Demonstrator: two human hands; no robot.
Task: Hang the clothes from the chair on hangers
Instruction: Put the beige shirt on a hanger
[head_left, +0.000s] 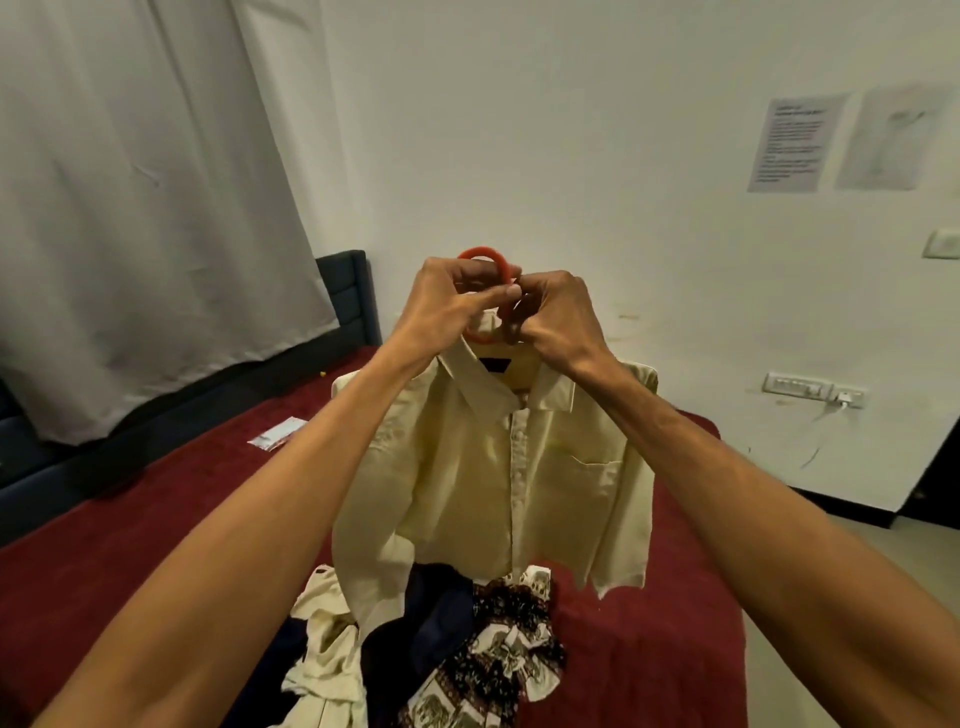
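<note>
A pale yellow collared shirt (498, 467) hangs in the air in front of me on an orange hanger (480, 253), of which only the hook and a bit of the neck show. My left hand (452, 301) grips the hook from the left. My right hand (550, 317) grips the hanger's neck at the shirt's collar from the right. The fingertips of the two hands meet at the hook. The shirt's front is buttoned and its sleeves hang down.
Below the shirt a heap of clothes (467, 649) lies on a dark red bed (156, 519): cream, navy and a dark patterned piece. A grey curtain (130, 208) hangs on the left. The white wall (571, 130) carries papers and sockets.
</note>
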